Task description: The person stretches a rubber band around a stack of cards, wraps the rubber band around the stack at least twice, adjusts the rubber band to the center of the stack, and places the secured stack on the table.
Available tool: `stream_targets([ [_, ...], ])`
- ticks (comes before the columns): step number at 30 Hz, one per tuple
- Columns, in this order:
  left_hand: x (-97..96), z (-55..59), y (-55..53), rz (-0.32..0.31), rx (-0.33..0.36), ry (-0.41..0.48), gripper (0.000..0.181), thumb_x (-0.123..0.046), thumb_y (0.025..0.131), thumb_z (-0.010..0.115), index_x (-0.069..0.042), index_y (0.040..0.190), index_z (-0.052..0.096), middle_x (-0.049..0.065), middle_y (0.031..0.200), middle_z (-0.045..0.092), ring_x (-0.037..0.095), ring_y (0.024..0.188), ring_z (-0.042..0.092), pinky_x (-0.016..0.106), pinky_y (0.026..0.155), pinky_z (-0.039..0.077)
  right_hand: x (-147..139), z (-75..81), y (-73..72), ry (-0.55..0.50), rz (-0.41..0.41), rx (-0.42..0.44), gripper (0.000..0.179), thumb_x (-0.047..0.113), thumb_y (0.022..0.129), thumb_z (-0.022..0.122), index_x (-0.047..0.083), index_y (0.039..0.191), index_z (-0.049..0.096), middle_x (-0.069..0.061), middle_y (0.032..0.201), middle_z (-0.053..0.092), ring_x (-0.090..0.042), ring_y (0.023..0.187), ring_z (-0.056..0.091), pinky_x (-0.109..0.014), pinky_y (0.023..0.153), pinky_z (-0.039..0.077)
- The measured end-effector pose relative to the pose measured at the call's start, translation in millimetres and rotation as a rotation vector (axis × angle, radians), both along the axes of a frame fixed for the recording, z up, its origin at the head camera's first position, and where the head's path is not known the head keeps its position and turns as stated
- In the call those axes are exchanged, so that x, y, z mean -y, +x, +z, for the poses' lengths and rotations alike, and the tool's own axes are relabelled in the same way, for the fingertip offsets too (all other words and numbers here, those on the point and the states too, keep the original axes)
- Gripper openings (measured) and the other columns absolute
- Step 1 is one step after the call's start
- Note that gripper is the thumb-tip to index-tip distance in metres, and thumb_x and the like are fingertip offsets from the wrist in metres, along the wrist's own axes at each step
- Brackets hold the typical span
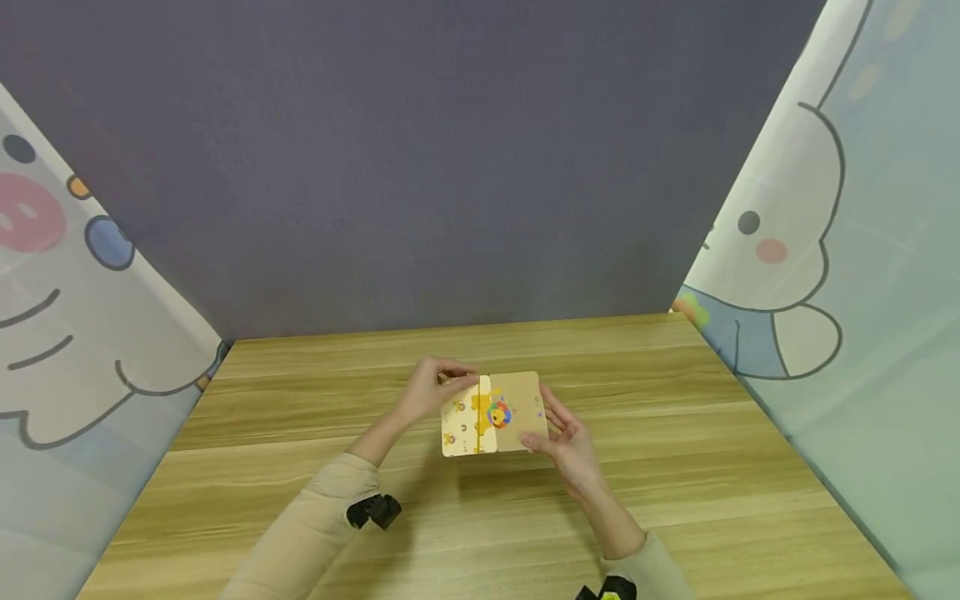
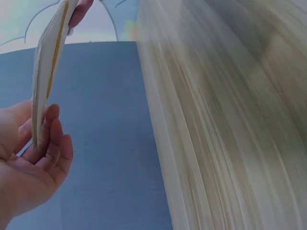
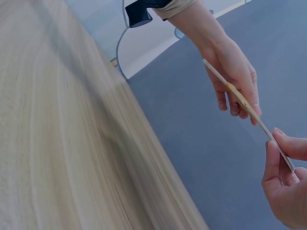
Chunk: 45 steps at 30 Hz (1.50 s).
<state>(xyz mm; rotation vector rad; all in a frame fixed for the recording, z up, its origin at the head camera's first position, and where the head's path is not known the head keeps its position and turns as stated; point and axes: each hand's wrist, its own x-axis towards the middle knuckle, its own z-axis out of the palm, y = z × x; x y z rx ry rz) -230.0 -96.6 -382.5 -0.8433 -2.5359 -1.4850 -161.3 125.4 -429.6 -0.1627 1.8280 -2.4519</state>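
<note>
A small notebook point(image 1: 517, 408) is held up above the wooden table, its cover part cream and part tan with a cartoon lion. A yellow elastic band point(image 1: 478, 429) runs down the cover near its middle. My left hand point(image 1: 433, 387) grips the notebook's upper left edge. At the right side my right hand point(image 1: 568, 446) pinches it, thumb on the cover and fingers behind. Both wrist views show the notebook point(image 2: 45, 67) edge-on and thin, with its covers closed. In the right wrist view the band point(image 3: 238, 96) stands out along the edge.
The wood-grain table point(image 1: 315, 392) stretches beneath both hands. Behind it rises a dark grey panel point(image 1: 450, 167). Curtains with cartoon animals, a left curtain point(image 1: 82, 350) and a right curtain point(image 1: 885, 275), hang at the sides. Black wrist cameras sit on both sleeves.
</note>
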Motion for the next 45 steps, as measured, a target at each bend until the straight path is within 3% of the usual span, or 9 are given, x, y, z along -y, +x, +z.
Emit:
stream_targets([
  [3, 0.6, 9.6, 6.5, 0.003, 0.021, -0.001, 0.016, -0.010, 0.083, 0.063, 0.002, 0.092, 0.068, 0.014, 0.093, 0.065, 0.015, 0.063, 0.055, 0.021, 0.047, 0.041, 0.0, 0.6, 0.2, 0.000, -0.005, 0.006, 0.078, -0.018, 0.072, 0.061, 0.010, 0.138, 0.031, -0.023, 0.121, 0.045, -0.023, 0.088, 0.059, -0.025, 0.066, 0.052],
  [9, -0.4, 21.0, 15.8, -0.034, 0.082, 0.012, 0.019, -0.005, 0.084, 0.060, 0.008, 0.097, 0.065, 0.021, 0.099, 0.062, 0.004, 0.041, 0.024, 0.017, 0.039, 0.025, 0.5, 0.9, 1.0, -0.014, 0.000, 0.011, 0.079, -0.019, 0.071, 0.060, 0.011, 0.138, 0.031, -0.021, 0.117, 0.047, -0.024, 0.087, 0.060, -0.027, 0.068, 0.052],
  [14, -2.7, 28.3, 20.8, -0.064, 0.137, 0.029, 0.020, -0.002, 0.084, 0.059, 0.010, 0.099, 0.062, 0.024, 0.101, 0.061, 0.015, 0.064, 0.058, 0.016, 0.053, 0.046, 2.4, 1.9, 2.6, -0.002, -0.001, 0.001, 0.078, -0.019, 0.071, 0.060, 0.010, 0.138, 0.031, -0.021, 0.116, 0.047, -0.024, 0.088, 0.060, -0.028, 0.069, 0.052],
  [16, -4.0, 28.0, 20.8, -0.085, 0.158, 0.029, 0.021, -0.002, 0.085, 0.058, 0.011, 0.101, 0.061, 0.024, 0.101, 0.060, 0.025, 0.084, 0.062, 0.022, 0.067, 0.051, 3.3, 1.9, 3.2, 0.008, 0.007, -0.003, 0.078, -0.018, 0.072, 0.061, 0.009, 0.138, 0.030, -0.022, 0.117, 0.045, -0.025, 0.089, 0.059, -0.027, 0.069, 0.052],
  [19, -6.4, 27.8, 21.1, -0.105, 0.190, 0.027, 0.023, -0.002, 0.086, 0.056, 0.012, 0.103, 0.060, 0.025, 0.103, 0.059, 0.031, 0.093, 0.059, 0.029, 0.075, 0.051, 4.3, 1.5, 3.7, 0.019, 0.013, -0.007, 0.078, -0.018, 0.071, 0.061, 0.009, 0.138, 0.030, -0.024, 0.119, 0.044, -0.027, 0.091, 0.059, -0.027, 0.069, 0.052],
  [25, -8.4, 27.6, 19.1, -0.077, 0.141, 0.027, 0.021, -0.002, 0.085, 0.057, 0.012, 0.100, 0.061, 0.025, 0.102, 0.060, 0.033, 0.093, 0.059, 0.033, 0.077, 0.050, 4.3, 1.4, 2.7, 0.009, -0.002, -0.011, 0.077, -0.019, 0.072, 0.060, 0.009, 0.138, 0.030, -0.021, 0.116, 0.048, -0.024, 0.088, 0.059, -0.026, 0.068, 0.052],
  [31, -2.8, 13.9, 5.2, -0.011, 0.036, 0.016, 0.014, -0.007, 0.083, 0.062, 0.004, 0.091, 0.067, 0.016, 0.088, 0.065, 0.025, 0.073, 0.059, 0.028, 0.056, 0.049, 2.5, 3.0, 1.9, 0.000, -0.017, -0.029, 0.077, -0.018, 0.072, 0.060, 0.009, 0.137, 0.031, -0.018, 0.112, 0.052, -0.022, 0.084, 0.061, -0.024, 0.065, 0.052],
  [38, 1.3, 2.4, -4.1, -0.073, 0.080, 0.045, 0.017, -0.015, 0.083, 0.063, -0.002, 0.093, 0.069, 0.009, 0.089, 0.066, 0.013, 0.070, 0.060, 0.025, 0.053, 0.050, 2.6, 3.2, 3.0, -0.004, 0.003, -0.036, 0.079, -0.017, 0.072, 0.061, 0.010, 0.138, 0.030, -0.018, 0.115, 0.050, -0.022, 0.086, 0.060, -0.024, 0.064, 0.052],
  [45, -2.8, 2.7, -0.5, -0.122, 0.165, 0.068, 0.020, -0.009, 0.084, 0.060, 0.003, 0.100, 0.065, 0.015, 0.097, 0.064, 0.020, 0.082, 0.062, 0.025, 0.064, 0.053, 4.8, 2.9, 3.7, 0.016, 0.002, -0.057, 0.078, -0.018, 0.071, 0.062, 0.008, 0.138, 0.030, -0.018, 0.113, 0.049, -0.023, 0.085, 0.060, -0.025, 0.065, 0.052],
])
